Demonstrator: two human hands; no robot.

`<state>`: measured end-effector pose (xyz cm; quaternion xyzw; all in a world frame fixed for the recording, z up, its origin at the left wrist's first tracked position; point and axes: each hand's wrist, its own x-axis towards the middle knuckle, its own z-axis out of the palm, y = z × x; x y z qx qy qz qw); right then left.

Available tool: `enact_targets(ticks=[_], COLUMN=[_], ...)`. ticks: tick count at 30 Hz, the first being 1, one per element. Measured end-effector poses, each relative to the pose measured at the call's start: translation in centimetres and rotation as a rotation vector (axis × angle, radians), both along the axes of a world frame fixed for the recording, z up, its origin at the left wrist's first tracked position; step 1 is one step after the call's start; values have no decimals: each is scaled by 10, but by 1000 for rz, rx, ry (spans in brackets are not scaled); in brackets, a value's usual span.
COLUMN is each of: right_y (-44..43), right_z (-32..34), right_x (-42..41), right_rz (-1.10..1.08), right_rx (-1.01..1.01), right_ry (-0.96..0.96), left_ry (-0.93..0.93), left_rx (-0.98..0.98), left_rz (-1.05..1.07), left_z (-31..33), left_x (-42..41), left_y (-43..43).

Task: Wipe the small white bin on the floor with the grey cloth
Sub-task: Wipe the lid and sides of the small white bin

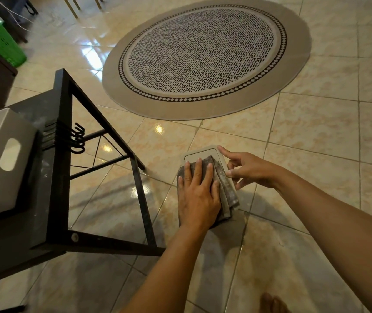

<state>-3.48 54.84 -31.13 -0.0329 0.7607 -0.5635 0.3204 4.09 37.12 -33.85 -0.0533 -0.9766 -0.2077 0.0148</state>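
A glossy tiled floor [316, 136] fills the scene, with a round patterned rug [205, 57] spread beyond and a black metal-framed table [63, 154] standing to the left, a pale storage box [2, 161] set on it and a green basket [2, 41] seen far off in the corner. The small white bin [205, 153] is shown on the tiles just right of the table's leg, its lid uppermost and largely covered by the folded grey cloth [225, 186]. The cloth is pressed flat onto the lid by the left hand [197, 193], fingers spread and laid open rather than closed around anything. The right hand [248, 168] is held at the bin's right edge, loosely open, its index finger extended to the far corner of the lid; nothing is gripped by it. The bin is judged to be light, rigid plastic, likely to slide on the polished tile under a wiping push, so it is best steadied at its rim or side wall. The cloth is judged soft and pliable, best worked under a flat palm.
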Motion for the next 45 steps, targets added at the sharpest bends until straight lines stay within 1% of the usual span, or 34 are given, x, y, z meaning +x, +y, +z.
enact_targets(ticks=[2,6,10,14,17,23,26,30,36,38,42,45], right_y=[0,-2,2,2,1,2,3,3,5,5,3,3], right_z=[0,0,-2,0,0,-2,0,5,0,1,5,2], right_x=[0,-1,2,1,0,2,0,-2,2,2,-2,-2], right_rz=[-1,-11,0,-9,-11,-4,21,21,19,21,-8,-17], right_rx=[1,-8,0,0,-3,-8,-16,-32,-48,-53,-47,-58], right_ry=[2,5,1,5,10,6,-15,-46,-45,-42,-39,-45], left_ry=[-20,-54,-69,-108,-148,-113,-126,-166,-139,-139,-169,-165], left_rx=[-43,-49,-127,-193,-191,-204,-216,-163,-181,-187,-135,-129], left_rz=[-3,36,-37,-46,-45,-109,-89,-47,-94,-65,-33,-17], left_z=[2,6,5,10,16,11,12,17,13,12,20,20], left_x=[-7,-2,20,-16,-36,2,-21,-51,-14,-27,-62,-53], left_y=[1,-4,7,7,2,8,9,6,11,11,8,11])
